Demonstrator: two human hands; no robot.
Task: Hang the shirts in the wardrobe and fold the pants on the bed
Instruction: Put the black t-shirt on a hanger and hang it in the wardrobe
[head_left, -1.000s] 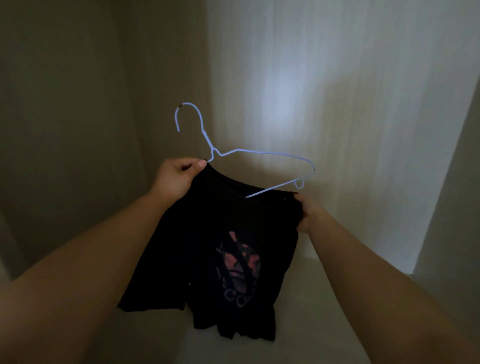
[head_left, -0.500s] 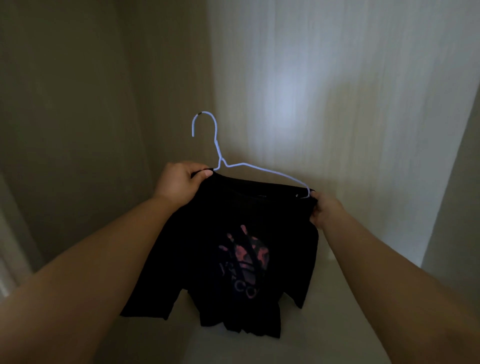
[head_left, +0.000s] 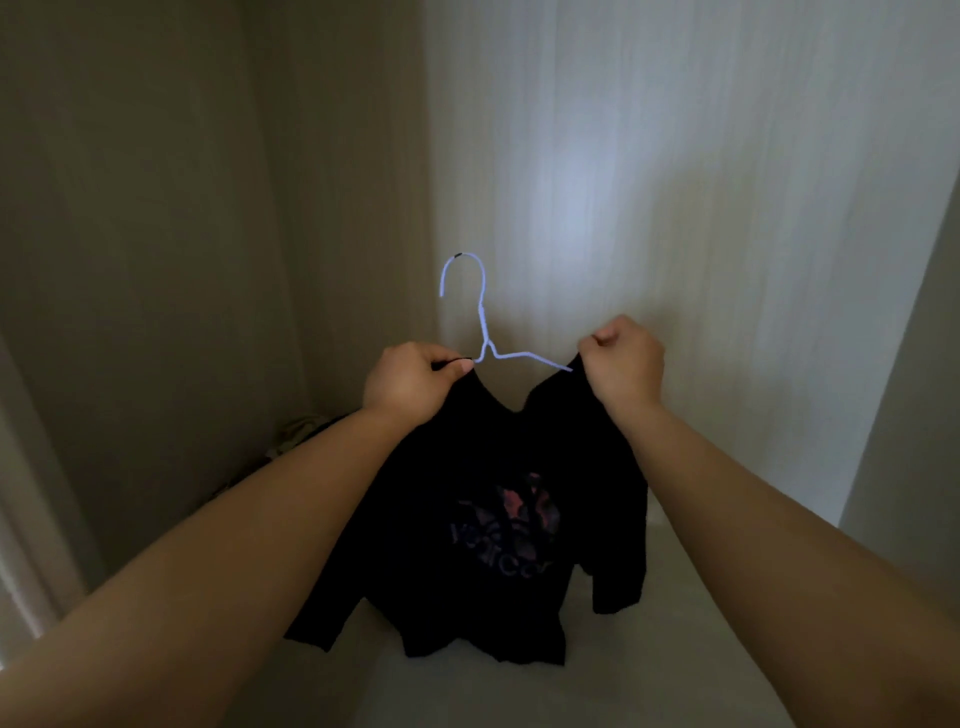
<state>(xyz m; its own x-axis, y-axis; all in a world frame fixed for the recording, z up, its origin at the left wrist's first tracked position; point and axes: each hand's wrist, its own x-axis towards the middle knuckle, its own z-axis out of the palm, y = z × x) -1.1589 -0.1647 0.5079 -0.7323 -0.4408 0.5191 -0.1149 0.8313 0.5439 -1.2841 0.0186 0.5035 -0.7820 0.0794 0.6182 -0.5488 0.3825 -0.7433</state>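
Observation:
A black shirt (head_left: 498, 519) with a pink and grey print hangs on a pale blue wire hanger (head_left: 480, 317) inside the dim wardrobe. My left hand (head_left: 410, 384) pinches the shirt's left shoulder at the neck, beside the hanger's twist. My right hand (head_left: 623, 364) grips the right shoulder over the hanger's arm. The hook stands upright and free, touching nothing. Most of the hanger's frame is hidden inside the shirt.
The wardrobe's back wall (head_left: 649, 182) and left side wall (head_left: 130, 234) close in around the shirt. Its pale floor (head_left: 701, 649) lies below the hem. A crumpled light cloth (head_left: 298, 431) lies in the far left corner. No rail is in view.
The hanger has turned upright and its right arm has slid into the shirt. My right hand rose from the shirt's side to its right shoulder. The shirt shifted right.

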